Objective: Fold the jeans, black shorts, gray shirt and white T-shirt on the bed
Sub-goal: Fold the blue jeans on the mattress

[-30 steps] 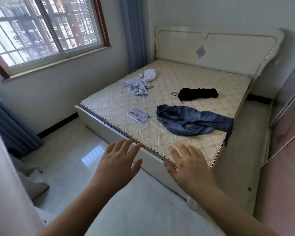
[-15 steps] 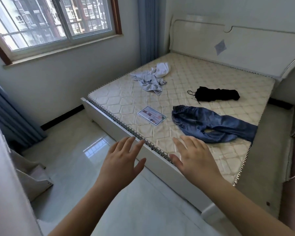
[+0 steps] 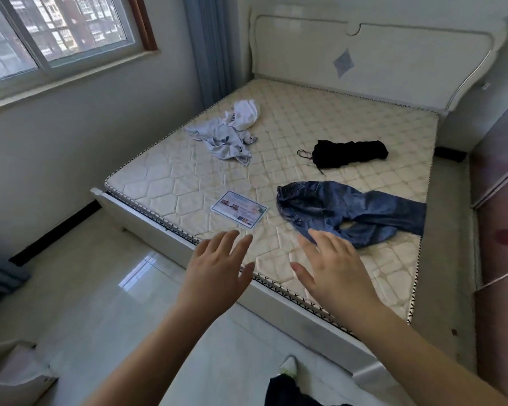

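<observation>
Crumpled blue jeans [image 3: 355, 212] lie on the bare mattress [image 3: 320, 127] near its right edge. Bunched black shorts [image 3: 349, 152] sit beyond them. A rumpled gray shirt [image 3: 220, 142] lies at the left of the bed, with a white T-shirt [image 3: 247, 114] touching its far side. My left hand [image 3: 217, 271] hovers with straight fingers over the bed's foot edge, holding nothing. My right hand [image 3: 332, 271] is stretched out flat beside it, fingertips just short of the jeans.
A printed label card [image 3: 239, 209] lies on the mattress left of the jeans. The white headboard [image 3: 393, 54] stands at the back, a window [image 3: 56, 30] on the left wall, a wardrobe [image 3: 502, 215] close on the right. My foot [image 3: 288, 370] stands on glossy floor tiles.
The view has come closer to the bed. Both hands have reached forward over the foot edge, and my right hand is now nearly at the jeans.
</observation>
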The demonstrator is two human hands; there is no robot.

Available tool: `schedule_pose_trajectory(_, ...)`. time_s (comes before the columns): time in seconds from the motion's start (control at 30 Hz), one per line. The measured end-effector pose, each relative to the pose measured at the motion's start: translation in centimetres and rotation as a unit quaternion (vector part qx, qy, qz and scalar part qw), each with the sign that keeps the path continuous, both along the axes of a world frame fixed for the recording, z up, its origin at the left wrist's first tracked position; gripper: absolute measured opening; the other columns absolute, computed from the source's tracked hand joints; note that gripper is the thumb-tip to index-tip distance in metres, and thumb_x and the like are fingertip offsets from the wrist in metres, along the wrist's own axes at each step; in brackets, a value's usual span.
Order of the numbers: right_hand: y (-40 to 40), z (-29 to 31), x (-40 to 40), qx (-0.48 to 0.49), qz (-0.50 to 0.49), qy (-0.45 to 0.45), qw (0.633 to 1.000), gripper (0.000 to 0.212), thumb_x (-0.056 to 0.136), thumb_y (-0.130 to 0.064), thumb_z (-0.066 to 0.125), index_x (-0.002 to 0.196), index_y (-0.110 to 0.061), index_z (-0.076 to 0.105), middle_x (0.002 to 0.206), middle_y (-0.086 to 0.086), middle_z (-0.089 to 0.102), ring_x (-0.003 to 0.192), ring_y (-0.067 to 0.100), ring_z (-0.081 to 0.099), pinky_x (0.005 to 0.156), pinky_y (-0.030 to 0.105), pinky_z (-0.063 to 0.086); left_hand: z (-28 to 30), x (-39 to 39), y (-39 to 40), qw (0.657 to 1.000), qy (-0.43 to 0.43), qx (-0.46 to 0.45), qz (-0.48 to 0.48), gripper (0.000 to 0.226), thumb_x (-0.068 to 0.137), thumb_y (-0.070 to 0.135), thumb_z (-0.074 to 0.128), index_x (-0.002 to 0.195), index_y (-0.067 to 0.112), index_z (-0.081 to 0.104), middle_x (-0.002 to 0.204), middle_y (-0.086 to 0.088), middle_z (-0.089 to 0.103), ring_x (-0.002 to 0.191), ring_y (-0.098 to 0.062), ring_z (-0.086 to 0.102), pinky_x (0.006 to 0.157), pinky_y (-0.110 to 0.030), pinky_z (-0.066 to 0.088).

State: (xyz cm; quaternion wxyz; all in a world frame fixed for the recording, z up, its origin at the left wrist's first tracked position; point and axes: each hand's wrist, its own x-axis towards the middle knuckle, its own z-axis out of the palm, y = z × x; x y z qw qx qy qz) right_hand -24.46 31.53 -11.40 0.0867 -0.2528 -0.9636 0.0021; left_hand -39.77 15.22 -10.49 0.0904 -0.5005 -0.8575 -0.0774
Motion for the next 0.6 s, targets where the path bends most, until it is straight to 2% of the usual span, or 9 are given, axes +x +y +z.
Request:
schedule_pose_trajectory(0.17, 6.5, -1.5, -4.5, -0.005, -0.029, 0.016, 0.999, 0.051, 0.089, -0.043, 0.064, 0.128, -0.011, 0.062, 0.126, 0.013, 0.063, 0.116, 0.031, 0.059, 0.096, 0.047, 0.048, -1.3, -4.9, 7.6, 0.999, 0.003, -0.034, -0.034, 0.048, 0.087, 0.039, 0.066, 0.13, 0.017, 0.061, 0.128, -0.009, 0.063, 0.117, -0.029, 0.06, 0.095, -0.044, 0.049)
schedule_pose_trajectory(0.4, 14.0, -2.6, -10.9, -0.049, -0.046, 0.003, 0.998, 0.051, 0.09, -0.043, 0.063, 0.129, -0.011, 0.062, 0.128, 0.014, 0.062, 0.117, 0.031, 0.059, 0.096, 0.047, 0.047, -2.2, -11.8, 15.9, 0.997, 0.004, -0.054, -0.049, 0.05, 0.086, 0.039, 0.067, 0.131, 0.018, 0.06, 0.13, -0.009, 0.062, 0.12, -0.028, 0.059, 0.097, -0.043, 0.048)
schedule_pose_trajectory(0.6, 18.7, -4.0, -14.7, -0.084, -0.054, -0.019, 0.995, 0.057, 0.098, -0.048, 0.043, 0.145, -0.016, 0.044, 0.147, 0.01, 0.044, 0.134, 0.027, 0.042, 0.11, 0.042, 0.032, -3.9, -15.8, 21.0, 0.996, -0.031, -0.054, -0.058, 0.052, 0.091, 0.04, 0.06, 0.139, 0.02, 0.053, 0.141, -0.008, 0.054, 0.131, -0.028, 0.049, 0.107, -0.044, 0.039)
